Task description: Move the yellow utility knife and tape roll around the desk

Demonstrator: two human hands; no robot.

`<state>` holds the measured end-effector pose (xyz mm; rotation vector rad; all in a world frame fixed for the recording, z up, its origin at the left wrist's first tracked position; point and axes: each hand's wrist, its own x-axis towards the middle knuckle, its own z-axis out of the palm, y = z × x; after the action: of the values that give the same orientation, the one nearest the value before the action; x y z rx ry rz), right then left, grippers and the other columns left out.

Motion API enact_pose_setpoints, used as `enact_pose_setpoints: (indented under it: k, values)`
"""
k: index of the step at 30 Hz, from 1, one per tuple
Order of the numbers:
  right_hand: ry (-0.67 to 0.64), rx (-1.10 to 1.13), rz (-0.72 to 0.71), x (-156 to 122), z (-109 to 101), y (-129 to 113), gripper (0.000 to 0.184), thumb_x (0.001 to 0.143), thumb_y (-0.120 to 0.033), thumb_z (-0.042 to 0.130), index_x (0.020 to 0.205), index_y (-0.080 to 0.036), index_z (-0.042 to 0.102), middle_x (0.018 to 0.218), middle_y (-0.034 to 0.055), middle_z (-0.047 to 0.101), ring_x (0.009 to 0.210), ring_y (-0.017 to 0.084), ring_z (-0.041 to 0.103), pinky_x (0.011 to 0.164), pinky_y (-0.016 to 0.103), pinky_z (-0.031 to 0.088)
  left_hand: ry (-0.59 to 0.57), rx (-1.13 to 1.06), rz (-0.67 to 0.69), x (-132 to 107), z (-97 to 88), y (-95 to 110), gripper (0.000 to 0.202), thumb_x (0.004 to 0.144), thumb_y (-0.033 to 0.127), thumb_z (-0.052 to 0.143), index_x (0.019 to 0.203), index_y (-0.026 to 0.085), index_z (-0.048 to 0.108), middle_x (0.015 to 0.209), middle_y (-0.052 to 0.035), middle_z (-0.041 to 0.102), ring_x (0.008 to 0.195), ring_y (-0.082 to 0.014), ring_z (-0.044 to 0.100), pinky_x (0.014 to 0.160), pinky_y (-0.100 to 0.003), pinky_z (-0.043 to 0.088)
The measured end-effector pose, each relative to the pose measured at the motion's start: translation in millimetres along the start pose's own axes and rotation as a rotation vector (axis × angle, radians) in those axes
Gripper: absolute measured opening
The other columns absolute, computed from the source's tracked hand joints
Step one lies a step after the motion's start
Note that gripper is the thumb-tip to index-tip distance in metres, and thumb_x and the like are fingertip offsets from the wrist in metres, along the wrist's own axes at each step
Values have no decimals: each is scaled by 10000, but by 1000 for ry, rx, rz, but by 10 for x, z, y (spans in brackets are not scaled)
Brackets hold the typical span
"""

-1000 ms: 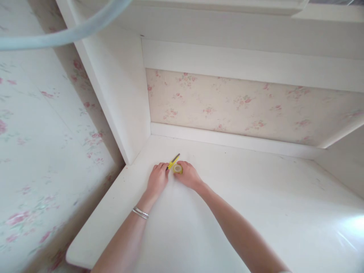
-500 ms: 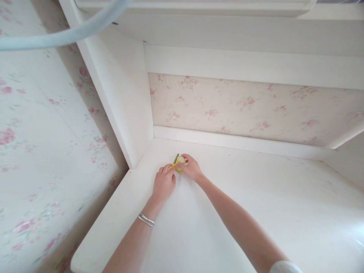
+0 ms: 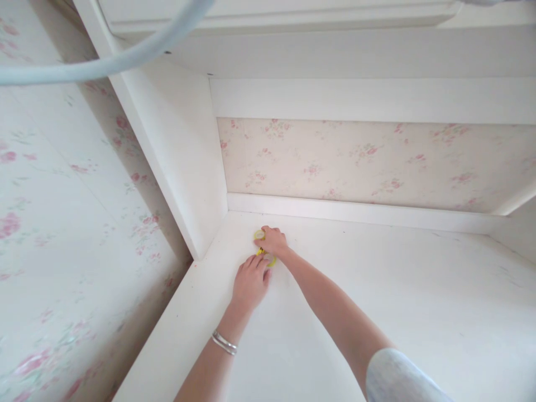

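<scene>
Beyond the fingers, pink-flowered wallpaper; left of them, a white upright panel; farther left, a pale tube.

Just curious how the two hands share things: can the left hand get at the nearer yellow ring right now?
Yes, it seems so: the left hand has its fingers right by the nearer yellow ring, with no barrier visible between. The right hand grips the farther yellow ring.

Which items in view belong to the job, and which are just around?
Job:
upper yellow roll, in the grip of the right hand
lower yellow roll, at the fingers of the left hand
small yellow item, mostly hidden

Just around:
white desktop, supporting
pale tube, overhead
silver wristband, worn
floral wallpaper
</scene>
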<state>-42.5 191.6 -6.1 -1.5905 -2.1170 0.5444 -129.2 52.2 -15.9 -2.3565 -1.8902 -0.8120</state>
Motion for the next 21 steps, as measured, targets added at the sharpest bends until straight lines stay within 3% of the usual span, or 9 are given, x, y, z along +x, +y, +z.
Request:
enact_pose_setpoints:
  k: [6, 11, 16, 18, 21]
  values:
    - [76, 131, -44, -258, -203, 212, 422, 799, -415, 519, 1167, -208, 514, 1172, 64, 583, 1125, 192, 482, 940, 307, 356, 6, -52, 24, 11, -37, -66, 106, 829, 230, 497, 901, 222, 576, 1138, -45, 596, 1094, -203, 506, 954, -368, 402]
    - [118, 254, 25, -1026, -453, 642, 306, 861, -366, 416, 1104, -214, 523, 1072, 51, 624, 927, 149, 582, 815, 278, 446, -20, -134, 43, 16, -64, -152, 110, 832, 263, 491, 872, 233, 589, 1093, -36, 620, 1074, -192, 526, 963, -339, 396]
    - [172, 578, 160, -1985, -583, 968, 312, 847, -449, 455, 1056, -235, 545, 941, 48, 639, 778, 164, 595, 706, 293, 468, -22, -171, -38, 158, -71, -211, 257, 865, 322, 411, 1036, 224, 576, 1176, -31, 589, 1093, -175, 521, 985, -313, 375]
    - [188, 598, 161, -2199, -597, 1003, 312, 846, -453, 462, 1038, -226, 555, 907, 57, 640, 764, 171, 590, 703, 298, 463, -73, -108, -40, 299, -89, -214, 311, 830, 314, 447, 1105, 226, 561, 1259, -33, 541, 1158, -196, 477, 1016, -330, 337]
    - [167, 571, 116, -2284, -611, 987, 299, 841, -441, 469, 1015, -218, 565, 854, 48, 635, 706, 160, 567, 657, 285, 452, -243, 12, 18, 553, -141, -205, 519, 731, 339, 544, 1235, 231, 484, 1381, -49, 424, 1241, -251, 396, 1031, -368, 300]
